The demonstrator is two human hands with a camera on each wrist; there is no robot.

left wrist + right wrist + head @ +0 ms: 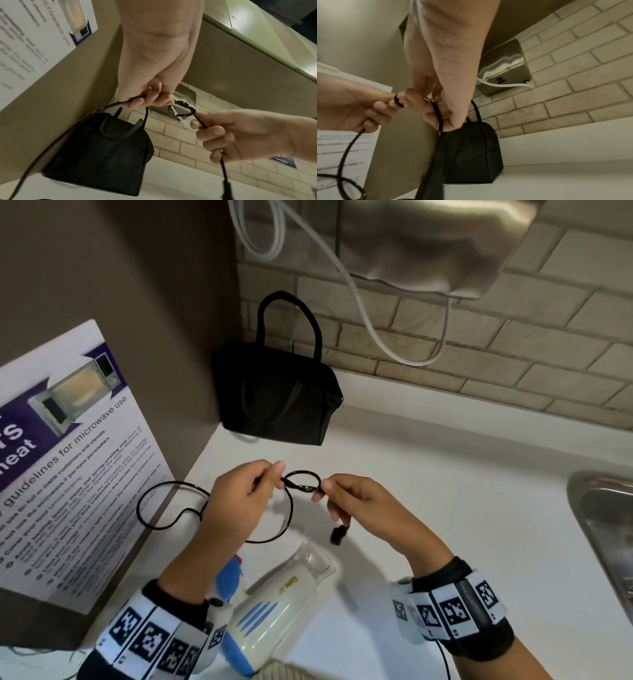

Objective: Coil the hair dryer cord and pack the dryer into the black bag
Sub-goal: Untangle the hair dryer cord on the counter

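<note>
One hair dryer (274,607), cream with blue trim, is lying on the white counter (445,491) between the two forearms. Its one black cord (161,508) is looping across the counter on the left and rising to both hands. The left hand (236,501) is pinching the cord between thumb and fingertips; the right hand (356,501) is pinching a small loop of it, and the plug (339,534) is hanging below that grip. One black bag (277,398), with two handles, is standing upright in the corner behind the hands, apart from them. One poster (68,460) on microwave use is leaning against the left wall; one metal sink (603,542) is showing at the right edge.

Only the head view is showing the dryer and sink. The left wrist view is showing the right hand's fingers (212,131) curling around the cord; the right wrist view is showing a steel wall unit (505,70) with one white hose (505,85).
</note>
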